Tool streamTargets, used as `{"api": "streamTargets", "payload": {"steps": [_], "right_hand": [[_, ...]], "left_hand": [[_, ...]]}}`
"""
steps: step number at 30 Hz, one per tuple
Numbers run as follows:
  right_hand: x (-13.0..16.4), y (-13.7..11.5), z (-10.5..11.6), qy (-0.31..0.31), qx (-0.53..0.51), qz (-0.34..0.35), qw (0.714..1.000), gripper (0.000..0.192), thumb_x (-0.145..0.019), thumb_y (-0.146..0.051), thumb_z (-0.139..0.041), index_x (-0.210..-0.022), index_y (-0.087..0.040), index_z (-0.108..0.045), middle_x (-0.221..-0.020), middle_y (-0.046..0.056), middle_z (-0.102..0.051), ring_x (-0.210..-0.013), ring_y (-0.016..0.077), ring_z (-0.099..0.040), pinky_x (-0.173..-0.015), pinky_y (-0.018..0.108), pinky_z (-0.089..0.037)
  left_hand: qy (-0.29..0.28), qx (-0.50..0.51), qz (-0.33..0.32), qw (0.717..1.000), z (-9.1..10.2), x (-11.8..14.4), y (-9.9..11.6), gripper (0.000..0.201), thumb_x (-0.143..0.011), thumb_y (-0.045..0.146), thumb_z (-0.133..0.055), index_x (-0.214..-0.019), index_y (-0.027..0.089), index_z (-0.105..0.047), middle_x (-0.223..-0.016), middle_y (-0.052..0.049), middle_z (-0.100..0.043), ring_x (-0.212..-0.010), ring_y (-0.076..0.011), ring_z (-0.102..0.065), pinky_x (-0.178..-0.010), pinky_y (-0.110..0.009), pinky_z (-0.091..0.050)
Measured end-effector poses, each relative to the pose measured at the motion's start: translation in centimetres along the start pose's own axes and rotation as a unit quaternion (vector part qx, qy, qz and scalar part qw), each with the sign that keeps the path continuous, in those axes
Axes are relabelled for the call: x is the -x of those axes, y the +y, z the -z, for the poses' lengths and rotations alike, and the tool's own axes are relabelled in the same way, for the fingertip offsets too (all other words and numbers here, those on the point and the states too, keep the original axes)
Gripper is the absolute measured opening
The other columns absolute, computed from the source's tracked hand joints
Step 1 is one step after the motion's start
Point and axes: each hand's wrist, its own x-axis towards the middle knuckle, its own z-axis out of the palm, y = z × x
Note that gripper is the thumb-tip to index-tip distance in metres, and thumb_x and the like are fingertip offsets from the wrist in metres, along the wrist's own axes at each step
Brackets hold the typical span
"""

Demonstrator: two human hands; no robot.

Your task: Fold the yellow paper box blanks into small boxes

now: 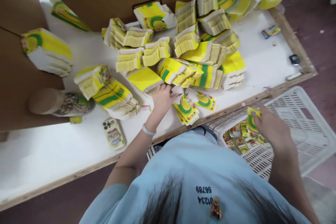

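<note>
her right hand [273,131] gripped one small yellow packet [253,118] over the white crate [309,129], where only a few packets [243,138] lay; her left hand [162,99], fingers loose, touched the many stacks [183,52] left on the table [52,147].

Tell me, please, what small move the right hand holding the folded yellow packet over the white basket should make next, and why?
Probably let go: the right hand holds a folded packet just above the white basket, where similar packets already lie, while the left hand already rests at the flat stacks on the table.
</note>
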Motion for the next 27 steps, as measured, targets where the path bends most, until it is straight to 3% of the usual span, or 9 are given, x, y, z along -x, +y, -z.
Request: {"api": "streamTargets", "payload": {"steps": [3, 6, 11, 16, 18, 20, 23, 25, 27], "right_hand": [[0.9, 1.3, 0.2, 0.057, 0.097, -0.040, 0.993, 0.071, -0.099, -0.047, -0.045, -0.154, -0.002, -0.040, -0.114, 0.035, -0.068, -0.101, 0.0495, -0.069, -0.080, 0.062, -0.054], [0.4, -2.8, -1.9, 0.143, -0.016, 0.090, 0.986, 0.061, -0.101, -0.047, -0.044, -0.149, -0.009, -0.047, -0.119, 0.026, -0.070, -0.110, 0.0411, -0.068, -0.093, 0.057, -0.054], [-1.1, -15.7, -6.6, 0.236, -0.268, 0.400, 0.844, 0.057, -0.100, -0.047, -0.054, -0.148, -0.018, -0.045, -0.140, 0.019, -0.060, -0.137, 0.0325, -0.053, -0.115, 0.054, -0.046], [-0.3, -22.2, -8.7, 0.225, -0.401, 0.458, 0.761, 0.038, -0.102, -0.040, -0.054, -0.135, -0.022, -0.053, -0.106, 0.012, -0.070, -0.099, 0.0260, -0.067, -0.089, 0.043, -0.059], [0.2, -22.1, -8.6, 0.207, -0.436, 0.438, 0.758, 0.031, -0.102, -0.040, -0.053, -0.129, -0.023, -0.056, -0.102, 0.010, -0.070, -0.094, 0.0243, -0.068, -0.085, 0.041, -0.059], [0.7, -21.4, -8.1, 0.181, -0.477, 0.408, 0.758, 0.029, -0.105, -0.040, -0.047, -0.127, -0.024, -0.057, -0.103, 0.009, -0.070, -0.095, 0.0231, -0.068, -0.086, 0.040, -0.059], [1.4, -20.7, -7.2, 0.172, -0.529, 0.359, 0.749, 0.034, -0.107, -0.042, -0.036, -0.123, -0.027, -0.062, -0.119, 0.010, -0.067, -0.114, 0.0248, -0.065, -0.101, 0.046, -0.054], [1.8, -20.7, -6.8, 0.176, -0.546, 0.338, 0.747, 0.037, -0.107, -0.045, -0.035, -0.120, -0.029, -0.066, -0.129, 0.010, -0.065, -0.130, 0.0276, -0.057, -0.115, 0.053, -0.043], [2.0, -20.9, -6.6, 0.147, -0.559, 0.317, 0.752, 0.039, -0.106, -0.048, -0.036, -0.119, -0.029, -0.068, -0.128, 0.009, -0.067, -0.134, 0.0279, -0.055, -0.120, 0.055, -0.038]], "left_hand": [[-0.036, -0.025, -0.028, 0.999, -0.3, -0.7, -0.2, 0.038, -0.102, 0.045, -0.049, -0.095, 0.016, -0.073, -0.095, -0.016, -0.075, -0.099, -0.0322, -0.069, -0.079, -0.038, -0.048], [0.013, -0.023, -0.040, 0.999, 0.6, 0.3, -1.0, 0.042, -0.106, 0.040, -0.040, -0.110, 0.017, -0.075, -0.097, -0.015, -0.076, -0.093, -0.0289, -0.071, -0.074, -0.035, -0.047], [0.122, 0.124, -0.081, 0.981, 3.5, 4.2, -1.0, 0.042, -0.107, 0.039, -0.041, -0.097, 0.015, -0.074, -0.078, -0.007, -0.073, -0.066, -0.0166, -0.066, -0.060, -0.026, -0.044], [0.137, 0.318, -0.074, 0.935, 5.2, 7.6, 0.6, 0.047, -0.105, 0.037, -0.047, -0.066, 0.016, -0.062, -0.051, 0.003, -0.054, -0.043, -0.0072, -0.047, -0.046, -0.020, -0.036], [0.144, 0.365, -0.076, 0.917, 4.6, 8.1, 0.6, 0.040, -0.105, 0.040, -0.048, -0.081, 0.016, -0.069, -0.062, -0.001, -0.064, -0.052, -0.0089, -0.057, -0.050, -0.019, -0.043], [0.127, 0.407, -0.114, 0.897, 3.1, 8.3, 0.5, 0.043, -0.098, 0.052, -0.059, -0.124, 0.019, -0.067, -0.108, -0.012, -0.074, -0.093, -0.0189, -0.073, -0.072, -0.026, -0.057], [0.043, 0.456, -0.192, 0.868, -0.1, 8.3, 0.9, 0.111, -0.082, 0.066, -0.072, -0.165, 0.029, -0.008, -0.168, -0.021, -0.027, -0.153, -0.0375, -0.036, -0.114, -0.052, -0.046], [-0.027, 0.472, -0.222, 0.853, -2.0, 8.5, 1.3, 0.109, -0.089, 0.064, -0.064, -0.165, 0.030, 0.007, -0.172, -0.021, -0.017, -0.158, -0.0379, -0.026, -0.123, -0.055, -0.036], [-0.050, 0.461, -0.243, 0.852, -3.0, 8.6, 1.6, 0.092, -0.097, 0.060, -0.052, -0.166, 0.026, -0.001, -0.168, -0.022, -0.026, -0.155, -0.0367, -0.032, -0.124, -0.052, -0.036]]}}
